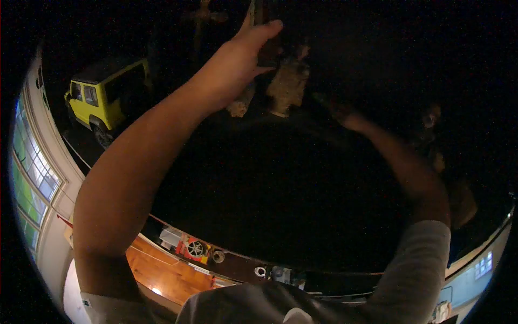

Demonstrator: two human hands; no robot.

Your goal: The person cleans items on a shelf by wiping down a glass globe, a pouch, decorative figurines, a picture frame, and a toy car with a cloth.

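My left hand (237,62) reaches up at the top middle, its fingers curled around a dark brown upright object (268,47) whose kind is lost in shadow. Just right of that hand stands a pale figurine (288,89). Below the wrist, part of another pale piece (239,105) shows. My right hand (343,114) is dim, to the right of the figurine. Its fingers look stretched out toward the figurine, apart from it, with nothing visible in them.
A yellow toy off-road car (105,97) stands on the dark surface at left. A cross (204,19) rises at the back. Another dim figure (430,119) is at right. A window (35,167) lies far left. Below are a wooden floor (156,270) and a toy wheel (195,248).
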